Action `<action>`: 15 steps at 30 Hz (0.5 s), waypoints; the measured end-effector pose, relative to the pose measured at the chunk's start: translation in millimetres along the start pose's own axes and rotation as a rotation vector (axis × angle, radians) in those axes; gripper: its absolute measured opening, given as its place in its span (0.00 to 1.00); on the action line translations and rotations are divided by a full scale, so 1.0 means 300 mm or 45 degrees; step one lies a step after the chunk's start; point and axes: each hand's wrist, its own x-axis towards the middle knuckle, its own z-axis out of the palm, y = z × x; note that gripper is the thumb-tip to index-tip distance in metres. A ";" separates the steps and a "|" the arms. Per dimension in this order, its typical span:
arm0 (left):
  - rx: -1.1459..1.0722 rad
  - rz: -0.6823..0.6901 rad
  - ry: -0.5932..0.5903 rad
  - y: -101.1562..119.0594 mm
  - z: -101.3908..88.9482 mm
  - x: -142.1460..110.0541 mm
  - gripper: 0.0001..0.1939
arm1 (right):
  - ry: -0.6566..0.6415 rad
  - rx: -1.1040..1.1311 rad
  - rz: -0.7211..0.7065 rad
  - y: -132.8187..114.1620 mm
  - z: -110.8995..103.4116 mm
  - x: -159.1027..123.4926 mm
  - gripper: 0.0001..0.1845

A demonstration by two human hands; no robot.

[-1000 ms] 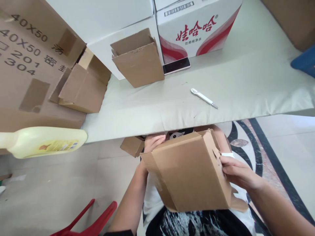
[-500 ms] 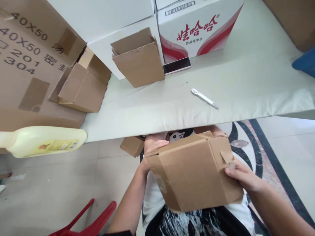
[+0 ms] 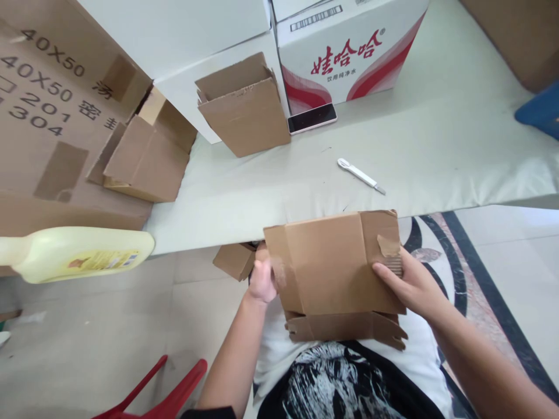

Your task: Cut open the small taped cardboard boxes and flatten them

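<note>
The cardboard box [image 3: 325, 265] has been tipped up, its top edge now overlapping the tabletop [image 3: 437, 157] edge in view and flaps [image 3: 334, 327] showing below. The left grip [image 3: 264, 276] has moved from the upper corner to the side; the right grip [image 3: 410, 282] now has its thumb across the right panel, whose torn patch [image 3: 388, 246] has turned into view.

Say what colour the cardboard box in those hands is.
The cardboard box is brown, clearest in the head view.

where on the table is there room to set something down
Widest: right side of the table, between the striped box, knife and blue object. Smaller, specked: left of the knife, in front of the phone and open box. Crowded: left end, by the big carton; front middle, by the held box.
</note>
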 end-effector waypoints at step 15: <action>0.243 0.226 0.307 0.012 0.158 0.217 0.27 | 0.024 0.845 0.576 0.171 -0.045 -0.070 0.42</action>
